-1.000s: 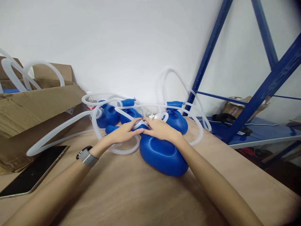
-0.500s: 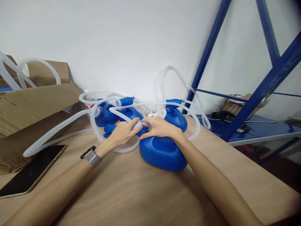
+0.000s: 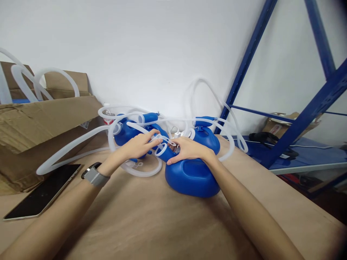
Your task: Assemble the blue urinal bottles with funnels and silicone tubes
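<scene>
Watching from here: the near blue bottle [image 3: 192, 180] lies on the brown table [image 3: 151, 224], right of center, neck [image 3: 167, 156] toward the left, mouth uncovered. Right hand [image 3: 191, 148] is curved around the neck end, thumb on the near side, fingertips over on the far side by the pale strap [image 3: 170, 142]; can't tell how hard it grips. Left hand [image 3: 138, 146] pinches a clear fitting [image 3: 156, 138] between thumb and fingers, just beside the mouth on its far left. White hose [image 3: 138, 128] comes in from the far left to that hand; the joint is too covered to confirm. My read: step in hand is handling the fitting and strap at the bottle's mouth, fitting not seated right now. Next move, if it's to be seated, calls for the right hand holding the neck steady, the left lining the fitting up square with the mouth, strap out of the way. Watch for hose springback tugging it off line. More blue bottles sit behind, far left [image 3: 126, 133] and far right [image 3: 207, 141]; the cardboard box [image 3: 51, 119] and dark tablet [image 3: 42, 191] are off left, well apart from the work.
</scene>
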{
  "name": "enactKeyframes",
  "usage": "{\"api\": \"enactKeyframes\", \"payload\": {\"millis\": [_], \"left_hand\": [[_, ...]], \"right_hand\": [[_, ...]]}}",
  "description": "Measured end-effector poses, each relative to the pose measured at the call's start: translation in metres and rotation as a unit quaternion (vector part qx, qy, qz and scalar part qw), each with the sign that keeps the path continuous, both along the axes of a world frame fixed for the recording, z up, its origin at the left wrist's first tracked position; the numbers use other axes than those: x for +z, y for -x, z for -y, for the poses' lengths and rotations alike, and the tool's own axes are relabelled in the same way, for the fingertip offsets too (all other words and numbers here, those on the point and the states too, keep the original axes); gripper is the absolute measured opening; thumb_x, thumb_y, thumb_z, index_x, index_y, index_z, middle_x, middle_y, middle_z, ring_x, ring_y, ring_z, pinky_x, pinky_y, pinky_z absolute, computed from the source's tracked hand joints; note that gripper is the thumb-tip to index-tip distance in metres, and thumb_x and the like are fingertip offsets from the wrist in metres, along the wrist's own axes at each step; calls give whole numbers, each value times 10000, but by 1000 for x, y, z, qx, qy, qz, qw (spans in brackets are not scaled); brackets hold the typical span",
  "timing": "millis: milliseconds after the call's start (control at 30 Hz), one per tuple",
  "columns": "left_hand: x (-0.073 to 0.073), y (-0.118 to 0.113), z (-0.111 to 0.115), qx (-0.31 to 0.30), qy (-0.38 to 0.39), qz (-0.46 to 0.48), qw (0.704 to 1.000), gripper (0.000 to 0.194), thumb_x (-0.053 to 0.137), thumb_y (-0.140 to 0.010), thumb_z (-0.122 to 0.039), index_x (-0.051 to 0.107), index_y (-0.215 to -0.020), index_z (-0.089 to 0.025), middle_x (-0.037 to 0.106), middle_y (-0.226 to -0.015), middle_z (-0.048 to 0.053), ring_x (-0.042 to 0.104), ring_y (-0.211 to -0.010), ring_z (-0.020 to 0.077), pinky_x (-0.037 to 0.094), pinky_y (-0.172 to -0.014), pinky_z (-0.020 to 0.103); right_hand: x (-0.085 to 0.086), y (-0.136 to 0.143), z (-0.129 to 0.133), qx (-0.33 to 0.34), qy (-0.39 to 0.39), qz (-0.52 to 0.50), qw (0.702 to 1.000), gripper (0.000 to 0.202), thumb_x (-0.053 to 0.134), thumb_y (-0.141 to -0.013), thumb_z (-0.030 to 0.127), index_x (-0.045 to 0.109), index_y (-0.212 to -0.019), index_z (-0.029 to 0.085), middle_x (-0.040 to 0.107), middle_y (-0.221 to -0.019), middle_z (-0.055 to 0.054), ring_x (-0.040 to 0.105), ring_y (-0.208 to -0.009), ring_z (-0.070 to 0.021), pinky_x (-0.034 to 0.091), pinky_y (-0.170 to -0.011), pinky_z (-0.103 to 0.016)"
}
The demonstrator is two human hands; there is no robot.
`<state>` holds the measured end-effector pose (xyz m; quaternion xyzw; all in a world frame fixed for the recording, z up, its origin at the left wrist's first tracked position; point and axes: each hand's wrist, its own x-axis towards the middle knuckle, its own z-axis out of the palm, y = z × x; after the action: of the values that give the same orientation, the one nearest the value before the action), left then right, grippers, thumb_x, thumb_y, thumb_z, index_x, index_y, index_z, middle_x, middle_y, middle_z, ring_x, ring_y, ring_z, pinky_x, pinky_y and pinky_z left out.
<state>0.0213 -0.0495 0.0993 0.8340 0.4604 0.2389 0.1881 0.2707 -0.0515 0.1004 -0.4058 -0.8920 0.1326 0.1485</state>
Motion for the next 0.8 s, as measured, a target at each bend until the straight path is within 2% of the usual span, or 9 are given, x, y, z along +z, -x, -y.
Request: {"api": "enactKeyframes", "payload": {"millis": [67,167,267,333,400,567,633,700,800], "left_hand": [[7,9,-3,7,28,40,999,642,435,-969,-691,534,-1417,-241,762,-954,60,737,-852,280,560,-735,351],[15,25,-7,54,34,64,996,692,394,-967,-722,528,-1461,-258,771,-992,68,745,-808,267,558,-660,322],[13,30,-8,108,-7,-92,990,705,393,-941,-755,629,-1381,-257,777,-914,74,737,-797,289,536,-726,357],[6,26,-7,116,-8,-240,964,712,462,-870,-810,741,-1176,-230,777,-901,114,731,-830,336,517,-747,390],[-1,20,-5,123,-10,-330,936,696,519,-824,-830,772,-992,-204,776,-937,166,728,-873,384,510,-744,417],[-12,11,0,174,-95,-344,918,610,526,-922,-688,772,-916,-130,752,-977,254,718,-975,461,508,-768,459],[-16,7,1,158,-88,-355,917,560,621,-884,-654,767,-948,-116,747,-992,254,714,-991,465,512,-777,459],[-19,1,3,111,-56,-362,924,529,746,-809,-590,747,-1068,-129,746,-1055,231,711,-1024,446,517,-781,436],[-15,-8,7,-21,11,-295,955,610,809,-777,-470,647,-1291,-185,742,-1154,152,713,-1049,343,515,-785,351]], "right_hand": [[0,0,-1,3,24,-7,1000,521,863,-692,575,696,-1016,202,718,-945,-21,659,-856,-223,472,-768,-303],[0,1,-4,27,38,-3,999,461,835,-717,590,692,-924,204,675,-858,7,625,-803,-197,447,-720,-288],[1,0,-7,52,42,-2,998,440,832,-717,592,670,-851,205,608,-783,35,575,-753,-171,413,-678,-276],[2,-1,-7,64,51,-2,997,423,838,-717,570,653,-815,203,572,-758,47,545,-728,-155,392,-660,-270],[4,-3,-5,71,55,7,996,394,829,-738,543,645,-795,200,548,-734,54,524,-706,-146,375,-646,-268],[7,-8,0,76,78,45,993,366,811,-754,493,720,-954,200,662,-853,20,593,-785,-178,409,-681,-276],[7,-8,1,60,87,57,993,429,818,-735,488,727,-1040,200,706,-947,-6,629,-842,-203,430,-709,-283],[6,-6,3,38,85,70,993,500,822,-721,510,721,-1097,196,726,-999,-30,651,-876,-231,443,-732,-297],[5,-3,5,20,76,85,993,596,806,-716,610,714,-1141,202,739,-1059,-61,664,-932,-273,457,-772,-323]]}}
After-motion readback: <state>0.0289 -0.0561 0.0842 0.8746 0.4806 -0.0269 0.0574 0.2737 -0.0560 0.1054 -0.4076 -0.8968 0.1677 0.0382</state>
